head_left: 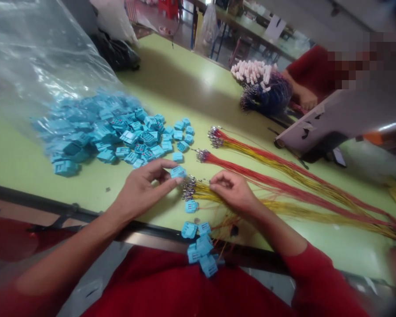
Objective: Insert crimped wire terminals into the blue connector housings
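Observation:
Between the thumb and fingers of my left hand is a blue connector housing. My right hand is pinched on a thin wire, its metal-tipped end pointing left toward the housing. Beneath that hand lies a bundle of yellow wires with crimped metal terminals at its left end. Nearer to me, a single blue housing sits beside the terminals. Several more blue housings with wires attached cluster at the table's front edge, some reaching over it.
A large pile of blue housings spills from a clear plastic bag on the left. Red wires and a red-yellow bundle stretch rightward across the green table. Across it, a person's hand is by dark-blue wires with pale connectors.

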A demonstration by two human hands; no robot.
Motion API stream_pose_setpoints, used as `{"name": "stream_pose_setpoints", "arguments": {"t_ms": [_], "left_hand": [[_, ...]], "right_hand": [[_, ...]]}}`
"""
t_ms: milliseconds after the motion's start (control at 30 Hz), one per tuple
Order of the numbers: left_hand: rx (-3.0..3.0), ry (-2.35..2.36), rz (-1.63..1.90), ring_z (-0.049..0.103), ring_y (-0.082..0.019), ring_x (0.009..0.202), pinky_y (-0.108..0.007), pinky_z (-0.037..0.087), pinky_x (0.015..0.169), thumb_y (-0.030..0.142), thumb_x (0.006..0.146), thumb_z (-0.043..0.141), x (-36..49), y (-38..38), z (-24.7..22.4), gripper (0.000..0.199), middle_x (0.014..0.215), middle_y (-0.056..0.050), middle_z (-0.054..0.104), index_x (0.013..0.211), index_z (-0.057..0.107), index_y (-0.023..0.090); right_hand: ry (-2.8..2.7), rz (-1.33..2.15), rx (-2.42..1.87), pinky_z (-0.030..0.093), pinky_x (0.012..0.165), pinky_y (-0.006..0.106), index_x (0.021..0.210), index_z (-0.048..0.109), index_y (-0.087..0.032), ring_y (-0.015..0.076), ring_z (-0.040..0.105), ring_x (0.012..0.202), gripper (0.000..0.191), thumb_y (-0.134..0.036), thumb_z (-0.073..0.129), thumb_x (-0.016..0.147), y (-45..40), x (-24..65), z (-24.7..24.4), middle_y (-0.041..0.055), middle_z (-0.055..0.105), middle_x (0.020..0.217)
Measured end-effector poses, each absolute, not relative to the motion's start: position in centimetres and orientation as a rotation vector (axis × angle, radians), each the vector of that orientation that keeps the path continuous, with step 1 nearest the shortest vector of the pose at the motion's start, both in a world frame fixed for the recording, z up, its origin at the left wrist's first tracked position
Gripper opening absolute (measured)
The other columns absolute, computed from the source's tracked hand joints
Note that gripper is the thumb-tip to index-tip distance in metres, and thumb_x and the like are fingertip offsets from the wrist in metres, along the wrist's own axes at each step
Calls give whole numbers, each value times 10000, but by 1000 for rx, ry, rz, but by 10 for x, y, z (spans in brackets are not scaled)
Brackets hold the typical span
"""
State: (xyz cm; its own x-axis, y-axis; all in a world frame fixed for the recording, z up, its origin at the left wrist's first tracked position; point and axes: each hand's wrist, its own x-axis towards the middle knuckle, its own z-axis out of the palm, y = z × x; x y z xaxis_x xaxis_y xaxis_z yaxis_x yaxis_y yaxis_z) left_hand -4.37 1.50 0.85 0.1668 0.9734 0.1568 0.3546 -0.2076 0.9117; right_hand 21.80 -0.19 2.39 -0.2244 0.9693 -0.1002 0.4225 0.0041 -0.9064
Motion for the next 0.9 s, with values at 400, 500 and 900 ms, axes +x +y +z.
{"name": "stream_pose_setpoints", "arguments": {"t_ms": [400, 500, 900], "left_hand": [[1165, 998, 988, 713, -156, 788, -240, 593, 718, 331, 772, 851, -14, -12, 1, 382, 947, -73, 788, 1094, 730, 165], [1185, 988, 989, 719, -159, 780, -243, 605, 715, 320, 774, 852, -13, -14, 1, 374, 955, -76, 794, 1095, 739, 166], [1634, 1043, 1071, 736, -193, 907, -275, 606, 804, 276, 850, 755, -10, -19, 2, 259, 1062, -90, 786, 1090, 778, 181]], "right_hand": [[-1825, 937, -1279, 273, 475, 248, 824, 715, -178, 75, 351, 508, 154, -316, 691, 887, -13, 211, 37, -5, 618, 716], [-1964, 740, -1196, 344, 520, 249, 839, 708, -181, 94, 450, 560, 116, -256, 657, 910, -14, 213, 35, 4, 644, 727], [-2146, 612, -1092, 386, 585, 256, 829, 652, -191, 106, 493, 603, 96, -197, 599, 908, -15, 213, 33, -8, 625, 731]]}}
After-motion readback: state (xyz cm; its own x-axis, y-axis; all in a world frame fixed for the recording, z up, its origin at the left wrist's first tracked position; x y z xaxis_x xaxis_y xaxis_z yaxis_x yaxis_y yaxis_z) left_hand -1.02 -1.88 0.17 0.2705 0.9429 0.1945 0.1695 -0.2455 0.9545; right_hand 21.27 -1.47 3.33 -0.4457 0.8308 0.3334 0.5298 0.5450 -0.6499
